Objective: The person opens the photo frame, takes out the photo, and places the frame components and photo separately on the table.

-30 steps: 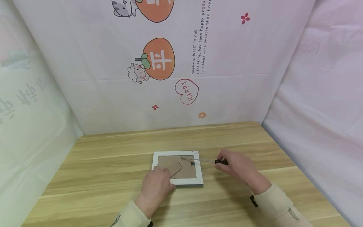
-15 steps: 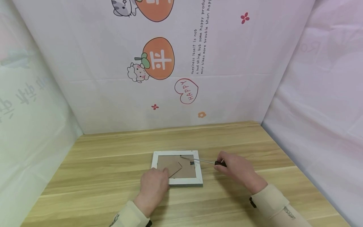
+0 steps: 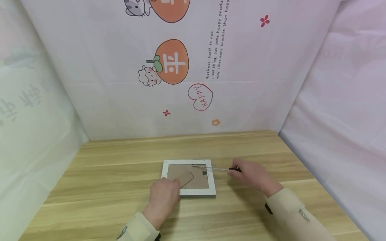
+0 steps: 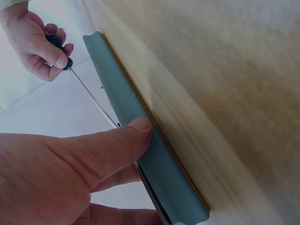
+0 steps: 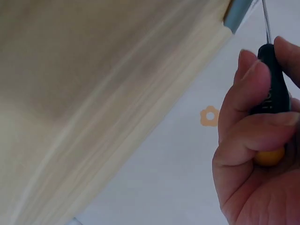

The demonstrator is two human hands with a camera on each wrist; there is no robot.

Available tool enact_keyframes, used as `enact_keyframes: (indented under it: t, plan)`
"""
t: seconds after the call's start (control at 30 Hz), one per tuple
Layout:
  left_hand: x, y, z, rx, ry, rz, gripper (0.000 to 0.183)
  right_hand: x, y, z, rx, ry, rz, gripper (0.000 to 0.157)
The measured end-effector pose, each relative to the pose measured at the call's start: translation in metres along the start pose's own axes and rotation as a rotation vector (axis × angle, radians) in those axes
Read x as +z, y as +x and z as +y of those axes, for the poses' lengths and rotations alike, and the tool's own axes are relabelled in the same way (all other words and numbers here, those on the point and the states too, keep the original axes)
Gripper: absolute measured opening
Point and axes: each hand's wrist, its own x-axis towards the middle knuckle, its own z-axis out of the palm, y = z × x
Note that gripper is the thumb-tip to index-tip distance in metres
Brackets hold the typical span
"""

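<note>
A white-backed picture frame (image 3: pixel 212 182) lies face down on the wooden table, its brown backing board (image 3: pixel 201 183) and stand flap (image 3: pixel 184 176) showing. My left hand (image 3: pixel 164 198) grips its near left corner; in the left wrist view the thumb presses the blue-green side moulding (image 4: pixel 161 176). From the right, my right hand (image 3: pixel 253 175) holds a screwdriver (image 5: pixel 274 82), fingers curled round its dark handle with a yellow end. The thin metal shaft (image 4: pixel 91 97) reaches over the frame's right border. Its tip meets the backing board's far edge, beside a small dark tab.
A dark clip (image 3: pixel 204 173) sits at the board's right edge. White printed cloth (image 3: pixel 241 100) hangs behind the wooden table (image 3: pixel 120 160), and cloth walls stand at both sides.
My left hand has shifted slightly left along the frame's near edge. The screwdriver's handle has risen a little, while its tip stays by the board's far edge. The head view has moved slightly.
</note>
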Motion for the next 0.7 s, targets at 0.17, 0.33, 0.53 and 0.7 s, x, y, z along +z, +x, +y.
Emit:
enact_keyframes:
  t: [0.17,0.33,0.53,0.7]
  plan:
    - [-0.002,0.000,0.000,-0.002,-0.014,-0.007,0.042,-0.010,0.012,0.007,0.001,0.064,-0.053,0.020]
    - [-0.001,-0.001,-0.001,-0.025,-0.068,-0.035,0.041,-0.013,0.021,0.011,0.056,0.171,-0.140,0.025]
    - [0.000,0.000,-0.003,-0.069,-0.154,-0.134,0.044,-0.010,0.019,0.009,0.048,0.137,-0.114,0.021]
    - [0.000,0.001,-0.006,-0.083,-0.199,-0.231,0.050,-0.005,0.013,0.004,-0.014,0.064,-0.061,0.014]
